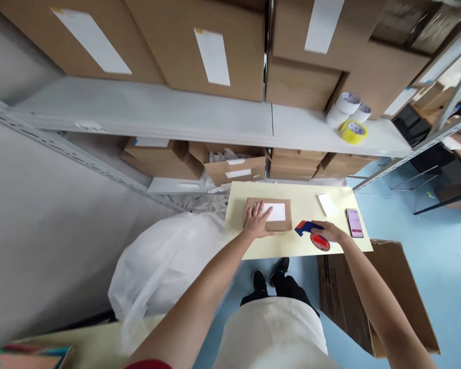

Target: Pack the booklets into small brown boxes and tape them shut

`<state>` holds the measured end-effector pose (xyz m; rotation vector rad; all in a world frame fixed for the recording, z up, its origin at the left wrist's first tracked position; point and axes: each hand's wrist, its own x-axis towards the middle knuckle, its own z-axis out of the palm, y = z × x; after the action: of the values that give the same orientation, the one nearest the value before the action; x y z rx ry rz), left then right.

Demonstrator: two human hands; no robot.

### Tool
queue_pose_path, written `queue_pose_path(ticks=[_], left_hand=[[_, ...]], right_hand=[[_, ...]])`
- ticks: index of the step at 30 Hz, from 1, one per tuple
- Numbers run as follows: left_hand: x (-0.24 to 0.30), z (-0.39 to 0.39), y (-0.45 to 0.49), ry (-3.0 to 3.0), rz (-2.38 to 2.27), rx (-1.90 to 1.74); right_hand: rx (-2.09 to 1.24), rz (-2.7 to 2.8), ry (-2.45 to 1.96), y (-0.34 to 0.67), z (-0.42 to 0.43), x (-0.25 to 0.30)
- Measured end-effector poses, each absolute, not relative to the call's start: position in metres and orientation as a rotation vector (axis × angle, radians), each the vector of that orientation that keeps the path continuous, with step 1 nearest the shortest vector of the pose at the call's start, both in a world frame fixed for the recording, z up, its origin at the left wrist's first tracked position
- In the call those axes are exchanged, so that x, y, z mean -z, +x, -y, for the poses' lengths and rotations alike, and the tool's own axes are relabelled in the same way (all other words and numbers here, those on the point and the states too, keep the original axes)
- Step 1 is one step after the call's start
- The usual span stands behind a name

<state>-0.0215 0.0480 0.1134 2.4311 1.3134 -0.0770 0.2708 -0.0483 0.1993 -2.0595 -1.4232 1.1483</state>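
A small brown cardboard box [283, 224] with a white label [277, 211] lies on the cream tabletop [269, 249]. My left hand [257, 221] rests flat on the box, its fingers spread over the top and the label's left edge. Just right of the box, my right hand [328, 231] is closed around a blue and red tape dispenser [306, 226], whose round red side [320, 242] faces up. The dispenser is apart from the box. Beyond my right hand lie a white slip of paper [327, 204] and a phone [354, 223] with a lit screen.
Grey shelves [215, 115] with large cartons [215, 46] stand behind the table. White tape rolls [348, 103] and a yellow roll [353, 132] sit on the shelf. A big translucent plastic bag [165, 261] bulges at left. An open carton [403, 292] stands on the floor at right.
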Motion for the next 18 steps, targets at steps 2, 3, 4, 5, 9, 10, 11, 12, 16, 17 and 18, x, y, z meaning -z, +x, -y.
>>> queue_pose_path(ticks=[2,3,4,5,9,10,11,12,16,17,18], left_hand=[[-0.114,-0.04,-0.023,2.407,-1.302,0.086],[-0.114,-0.037,-0.023,2.395,-1.299,0.08],[-0.115,-0.035,-0.023,2.381,-1.3,0.074],[-0.115,-0.033,-0.023,2.368,-1.306,0.064],[-0.116,-0.032,-0.024,2.33,-1.354,0.027],[-0.115,-0.031,-0.025,2.327,-1.361,0.023],[-0.114,-0.031,-0.026,2.329,-1.365,0.019],[-0.113,-0.03,-0.026,2.332,-1.37,0.016],[-0.112,-0.026,-0.025,2.34,-1.414,0.009],[-0.112,-0.025,-0.024,2.336,-1.428,0.017],[-0.114,-0.024,-0.022,2.332,-1.441,0.022]], right_hand=[[-1.134,1.385,-2.09,0.268,0.073,-0.2],[-1.086,1.394,-2.114,0.266,0.085,-0.199],[-1.034,1.402,-2.139,0.265,0.095,-0.198],[-0.991,1.408,-2.158,0.263,0.105,-0.196],[-0.953,1.377,-2.139,0.259,0.135,-0.187],[-0.953,1.369,-2.109,0.258,0.139,-0.184],[-0.947,1.364,-2.079,0.259,0.142,-0.18],[-0.938,1.362,-2.055,0.259,0.145,-0.176],[-0.881,1.336,-2.016,0.265,0.147,-0.16],[-0.877,1.317,-2.0,0.268,0.146,-0.157],[-0.886,1.291,-1.978,0.27,0.145,-0.155]])
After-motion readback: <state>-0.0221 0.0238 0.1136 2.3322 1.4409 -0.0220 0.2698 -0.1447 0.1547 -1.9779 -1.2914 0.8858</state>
